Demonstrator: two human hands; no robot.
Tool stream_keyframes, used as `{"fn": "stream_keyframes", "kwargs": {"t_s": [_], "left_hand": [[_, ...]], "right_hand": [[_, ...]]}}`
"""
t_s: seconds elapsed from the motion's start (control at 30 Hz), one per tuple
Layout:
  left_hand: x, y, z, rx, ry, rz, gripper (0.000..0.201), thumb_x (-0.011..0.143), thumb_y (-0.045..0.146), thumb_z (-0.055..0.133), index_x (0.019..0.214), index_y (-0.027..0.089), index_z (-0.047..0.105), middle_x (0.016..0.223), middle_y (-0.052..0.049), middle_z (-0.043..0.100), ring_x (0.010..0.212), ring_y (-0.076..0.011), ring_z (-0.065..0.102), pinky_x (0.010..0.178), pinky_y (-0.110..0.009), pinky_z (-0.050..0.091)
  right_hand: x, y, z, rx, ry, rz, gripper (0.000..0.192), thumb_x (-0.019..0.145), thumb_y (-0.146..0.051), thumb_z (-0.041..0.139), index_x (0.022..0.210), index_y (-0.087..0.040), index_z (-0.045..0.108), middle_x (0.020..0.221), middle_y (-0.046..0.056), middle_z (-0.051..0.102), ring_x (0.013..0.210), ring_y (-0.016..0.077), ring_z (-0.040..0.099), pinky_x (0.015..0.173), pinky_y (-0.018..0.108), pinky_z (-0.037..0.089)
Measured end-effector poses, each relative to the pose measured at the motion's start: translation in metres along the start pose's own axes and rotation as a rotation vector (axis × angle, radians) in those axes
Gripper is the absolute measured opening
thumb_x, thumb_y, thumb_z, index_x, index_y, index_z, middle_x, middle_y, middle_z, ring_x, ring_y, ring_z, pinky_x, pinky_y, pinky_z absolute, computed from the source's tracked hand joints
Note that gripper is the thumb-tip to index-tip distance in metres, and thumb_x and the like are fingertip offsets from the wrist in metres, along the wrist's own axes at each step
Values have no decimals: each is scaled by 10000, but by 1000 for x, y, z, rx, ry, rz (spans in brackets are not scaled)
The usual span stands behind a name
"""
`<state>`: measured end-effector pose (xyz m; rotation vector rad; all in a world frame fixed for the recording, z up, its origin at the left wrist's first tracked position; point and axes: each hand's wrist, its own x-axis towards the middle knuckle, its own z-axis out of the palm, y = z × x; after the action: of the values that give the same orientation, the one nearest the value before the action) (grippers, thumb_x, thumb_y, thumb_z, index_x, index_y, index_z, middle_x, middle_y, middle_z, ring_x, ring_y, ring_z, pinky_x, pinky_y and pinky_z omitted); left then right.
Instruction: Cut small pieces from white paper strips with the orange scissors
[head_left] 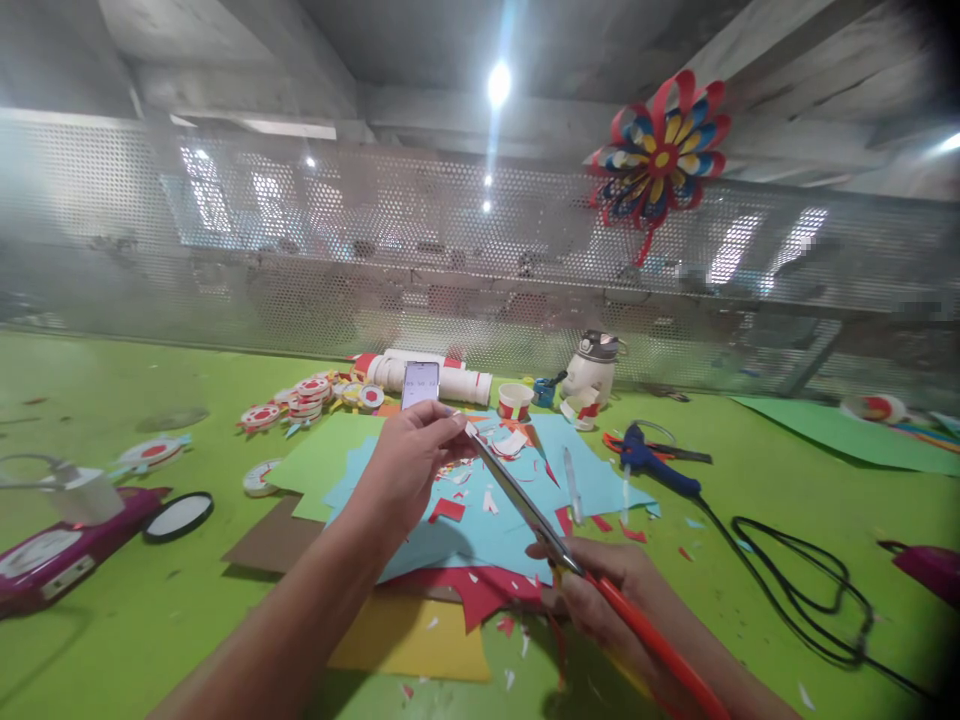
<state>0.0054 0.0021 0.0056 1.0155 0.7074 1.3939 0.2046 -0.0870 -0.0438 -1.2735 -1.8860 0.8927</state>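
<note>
My right hand (611,595) is wrapped round a pair of scissors (517,497) with orange-red handles. The long blades reach up and left to the fingertips of my left hand (416,450). Between those pinched fingers is a small white piece of paper (471,430), right at the scissor tips. Below both hands lie light blue paper sheets (457,545), strewn with red and white scraps such as a red snippet (448,511). Whether the blades are parted is hard to make out.
A phone (421,384) leans against white rolls (472,386). Behind the papers stand a paper cup (515,401) and a white jug (589,368). A blue glue gun (652,462) with a looped black cable lies right; a purple power strip (71,550) and round paper pieces (307,395) lie left.
</note>
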Motion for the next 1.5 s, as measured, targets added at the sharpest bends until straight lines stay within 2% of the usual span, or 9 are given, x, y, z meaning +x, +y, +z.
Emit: {"fn": "stream_keyframes", "kwargs": {"t_s": [0.17, 0.27, 0.5, 0.67, 0.97, 1.1, 1.27, 1.37, 1.5], "left_hand": [[1, 1, 0, 24, 3, -25, 144, 648, 152, 682, 589, 130, 552, 587, -29, 620, 557, -118, 587, 627, -264, 490], [1, 1, 1, 40, 20, -24, 149, 636, 158, 686, 586, 136, 548, 575, -22, 612, 540, -121, 583, 610, -269, 480], [1, 0, 1, 62, 23, -15, 160, 613, 174, 700, 573, 143, 549, 581, -29, 614, 548, -131, 583, 628, -291, 476], [1, 0, 0, 84, 17, -26, 167, 610, 198, 706, 584, 145, 550, 568, -24, 610, 547, -143, 596, 608, -287, 460], [2, 0, 0, 71, -1, -21, 165, 607, 186, 700, 573, 139, 545, 554, -13, 590, 539, -133, 583, 622, -292, 467], [2, 0, 0, 58, -16, -22, 172, 615, 191, 704, 575, 140, 544, 559, -17, 589, 541, -136, 581, 634, -304, 477], [3, -1, 0, 67, -10, -26, 170, 614, 189, 701, 571, 143, 543, 558, -24, 590, 544, -140, 583, 631, -310, 478], [4, -2, -1, 83, 3, -26, 175, 607, 190, 709, 571, 145, 544, 559, -17, 583, 546, -138, 583, 623, -309, 479], [4, -2, -1, 115, 20, -22, 182, 603, 202, 717, 579, 144, 546, 568, -9, 582, 553, -137, 588, 631, -312, 491]], "right_hand": [[-1, 3, 0, 22, -14, 24, 578, 828, -621, 440, 1009, -121, 666, 684, 65, 644, 559, 172, 580, 555, 298, 495], [0, 3, 0, 24, -16, 36, 535, 835, -598, 455, 996, -134, 667, 709, 79, 667, 590, 189, 606, 538, 281, 478], [1, -3, -1, -6, 3, -12, 569, 834, -602, 434, 930, -96, 675, 585, 22, 536, 483, 122, 421, 477, 251, 362], [0, -3, 0, 19, 16, 28, 528, 821, -567, 482, 948, -94, 679, 600, 19, 528, 506, 128, 421, 493, 247, 370], [0, 2, 1, 40, -1, 38, 496, 815, -551, 515, 954, -106, 687, 613, 17, 539, 474, 96, 343, 425, 221, 289], [0, -1, 1, 61, -4, 48, 510, 815, -558, 514, 946, -92, 675, 642, 31, 565, 467, 90, 356, 428, 222, 303], [0, -3, 1, 95, -4, 79, 555, 807, -592, 502, 953, -82, 664, 560, -18, 449, 445, 90, 344, 450, 231, 343], [0, -5, 0, 68, -5, 65, 552, 813, -597, 490, 957, -92, 662, 559, -12, 472, 445, 98, 367, 462, 241, 357], [1, -10, 0, 49, -11, 25, 511, 842, -606, 442, 820, -136, 643, 556, -15, 447, 461, 98, 345, 422, 231, 290]]}}
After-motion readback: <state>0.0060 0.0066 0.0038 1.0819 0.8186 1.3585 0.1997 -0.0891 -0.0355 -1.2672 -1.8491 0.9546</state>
